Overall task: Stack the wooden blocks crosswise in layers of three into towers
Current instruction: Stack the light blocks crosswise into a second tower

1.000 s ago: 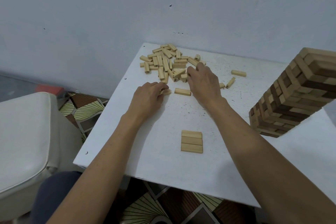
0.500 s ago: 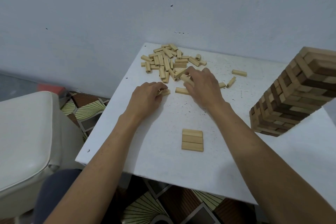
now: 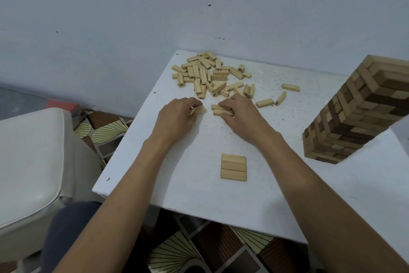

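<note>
The first layer of three blocks [image 3: 233, 167] lies flat near the front of the table [image 3: 177, 184], with nothing on it yet. In the last second my right hand [image 3: 241, 115] has drawn back from the loose pile [image 3: 205, 73], its fingers curled on two blocks [image 3: 221, 110]. My left hand [image 3: 177, 115] pinches a third block [image 3: 200, 110]. I judge that is enough for the crosswise layer.

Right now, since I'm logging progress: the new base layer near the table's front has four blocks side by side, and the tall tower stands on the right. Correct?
No: the head view shows the base layer has three blocks side by side, not four. It lies near the front of the table, and the tall tower stands on the right.
</note>
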Motion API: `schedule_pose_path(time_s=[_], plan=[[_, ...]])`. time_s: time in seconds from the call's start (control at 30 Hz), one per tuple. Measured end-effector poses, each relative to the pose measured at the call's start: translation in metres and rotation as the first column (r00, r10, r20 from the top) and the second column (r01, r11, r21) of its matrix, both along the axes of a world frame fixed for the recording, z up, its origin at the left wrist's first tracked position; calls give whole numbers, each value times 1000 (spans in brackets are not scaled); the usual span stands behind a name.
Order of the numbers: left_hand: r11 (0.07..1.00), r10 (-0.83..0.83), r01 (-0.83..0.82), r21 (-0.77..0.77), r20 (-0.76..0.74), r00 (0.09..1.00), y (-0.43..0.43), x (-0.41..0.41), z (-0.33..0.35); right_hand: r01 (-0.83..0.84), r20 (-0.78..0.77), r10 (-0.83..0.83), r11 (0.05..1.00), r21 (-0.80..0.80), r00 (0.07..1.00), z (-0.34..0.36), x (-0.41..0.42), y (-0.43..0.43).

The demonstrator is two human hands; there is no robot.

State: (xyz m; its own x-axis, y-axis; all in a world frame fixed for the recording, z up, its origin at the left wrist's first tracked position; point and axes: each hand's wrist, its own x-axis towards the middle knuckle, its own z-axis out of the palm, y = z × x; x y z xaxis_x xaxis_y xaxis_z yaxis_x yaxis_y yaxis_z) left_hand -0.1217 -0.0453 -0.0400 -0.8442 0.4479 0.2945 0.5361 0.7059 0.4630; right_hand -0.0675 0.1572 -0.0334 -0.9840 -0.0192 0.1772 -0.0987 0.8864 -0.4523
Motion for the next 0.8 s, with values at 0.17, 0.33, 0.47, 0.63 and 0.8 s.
schedule_pose_path(time_s=[0.17,0.33,0.47,0.63,0.8], plan=[[994,101,-103,29,70,992,-12,9,-1,-101,50,104,993,-69,993,3,12,-11],[994,69,-81,74,143,987,-30,31,0,-174,59,179,981,-85,982,6,30,-32],[997,-70,65,48,115,991,-45,52,-2,-274,68,283,954,-118,957,7,44,-44],[983,-184,175,62,191,964,-59,76,2,-280,29,283,956,-93,959,3,56,-48],[972,-229,234,10,241,943,-63,75,5,-195,75,196,981,-19,978,-3,62,-45]])
